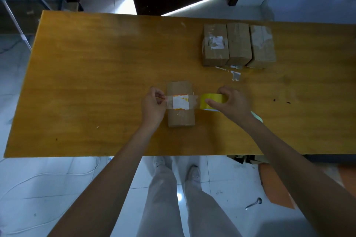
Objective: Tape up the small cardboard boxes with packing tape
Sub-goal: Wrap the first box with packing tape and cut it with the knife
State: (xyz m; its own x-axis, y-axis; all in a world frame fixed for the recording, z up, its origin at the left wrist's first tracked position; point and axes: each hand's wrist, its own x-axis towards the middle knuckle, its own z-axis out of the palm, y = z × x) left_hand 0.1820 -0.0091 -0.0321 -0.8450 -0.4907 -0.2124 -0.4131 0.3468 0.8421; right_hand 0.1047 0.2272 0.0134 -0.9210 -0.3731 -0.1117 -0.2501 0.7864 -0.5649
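Pinching tape strip [189, 100] end, left hand [153, 107] fingers clamp it just left of box [180, 102]; right hand [229, 102] grips tape roll [211, 102], thumb/fingers curled round, touching box's right side.

Person is wearing light grey loose-fitting trousers [173, 198] and pale, light-coloured shoes [193, 172]. Both forearms are showing bare, with no sleeves reaching into view. The left hand [153, 105] and right hand [229, 102] are wearing nothing.
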